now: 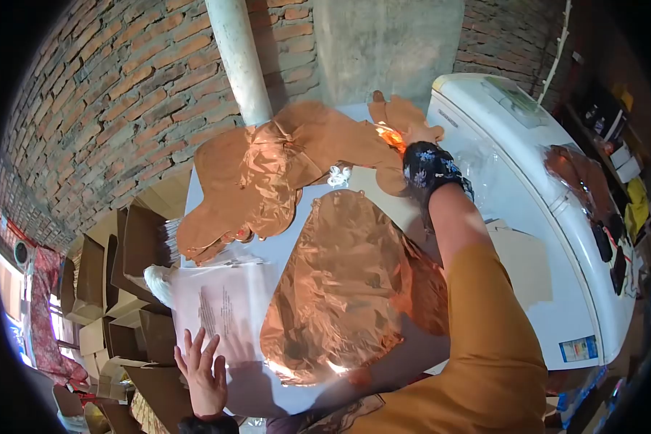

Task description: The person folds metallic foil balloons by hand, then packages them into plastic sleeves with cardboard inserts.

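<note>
My left hand (204, 372) is open with its fingers spread, over the lower left corner of a stack of clear plastic bags (228, 304) with printed text. My right hand (417, 133) reaches to the far side of the table, at a flat copper-coloured foil balloon (400, 116); its fingers blend into the foil. A large flat foil balloon (340, 275), rounded and crinkled, lies in front of me, between my arms. More flat foil balloons (231, 181) lie spread along the back left. A small clear bundle (338, 176) sits between them and the large one.
A white chest-like appliance (513, 137) stands along the right, with a copper foil piece (579, 173) and dark items on top. Open cardboard boxes (141, 246) crowd the left. A white pipe (239, 58) rises at the back, before a brick wall (137, 79).
</note>
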`<state>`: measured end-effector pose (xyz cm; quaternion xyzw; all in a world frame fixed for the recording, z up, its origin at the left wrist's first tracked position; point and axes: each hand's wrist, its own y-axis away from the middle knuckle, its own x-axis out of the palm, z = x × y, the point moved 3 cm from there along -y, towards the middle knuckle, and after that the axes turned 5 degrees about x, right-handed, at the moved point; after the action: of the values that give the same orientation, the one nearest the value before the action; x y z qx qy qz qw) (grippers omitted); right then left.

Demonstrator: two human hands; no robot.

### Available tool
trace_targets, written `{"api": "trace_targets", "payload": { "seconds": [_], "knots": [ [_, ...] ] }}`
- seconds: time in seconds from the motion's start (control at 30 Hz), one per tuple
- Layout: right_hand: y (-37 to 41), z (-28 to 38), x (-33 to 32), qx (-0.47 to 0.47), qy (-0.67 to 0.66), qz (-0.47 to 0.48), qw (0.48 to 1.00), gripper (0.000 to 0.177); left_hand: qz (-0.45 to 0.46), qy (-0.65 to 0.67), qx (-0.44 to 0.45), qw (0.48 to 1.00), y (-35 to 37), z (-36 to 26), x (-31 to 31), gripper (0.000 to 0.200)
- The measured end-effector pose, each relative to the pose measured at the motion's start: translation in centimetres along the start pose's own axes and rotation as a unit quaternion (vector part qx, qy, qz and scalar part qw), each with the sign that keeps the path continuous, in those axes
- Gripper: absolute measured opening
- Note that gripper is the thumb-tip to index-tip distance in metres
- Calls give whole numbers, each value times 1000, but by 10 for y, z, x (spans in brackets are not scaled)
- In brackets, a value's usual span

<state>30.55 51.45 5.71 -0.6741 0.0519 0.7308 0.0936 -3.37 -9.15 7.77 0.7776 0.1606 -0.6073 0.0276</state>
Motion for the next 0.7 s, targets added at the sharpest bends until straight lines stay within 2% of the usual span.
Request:
{"api": "trace_targets", "payload": {
  "seconds": [0.07,0.1,0.13,0.17,0.2,0.3,0.5,0.53,0.63,0.7],
  "knots": [
    [-32,-2,7,-1,-136,-96,986,29,-14,-4,20,1000,-6,-5,-4,43],
    [-57,-4,16,-13,-221,-157,963,25,-20,-7,29,999,-10,-7,-7,43],
    [-46,-10,-7,5,-386,-205,900,25,-28,-8,50,998,-14,-9,-8,42],
    [-38,-12,-34,-32,-416,-223,881,27,-33,-9,67,997,-19,-15,-10,42],
    [-43,-13,-46,-24,-453,-266,851,23,-40,-10,85,996,-24,-21,-12,42],
    [-29,-24,-100,-57,-405,-262,874,20,-50,-7,134,990,-37,-39,-16,41],
    [-8,-40,-156,-214,-487,-266,804,24,-57,40,226,972,-61,-60,-4,41],
    [8,-39,-170,-234,-540,-240,772,23,-50,38,231,971,-65,-66,-6,42],
    [40,-34,-213,-279,-565,-131,765,31,-28,142,263,954,-97,-78,-1,42],
    [104,-31,-245,-294,-591,-69,748,31,3,293,275,916,-133,-84,16,47]
  ]
}}
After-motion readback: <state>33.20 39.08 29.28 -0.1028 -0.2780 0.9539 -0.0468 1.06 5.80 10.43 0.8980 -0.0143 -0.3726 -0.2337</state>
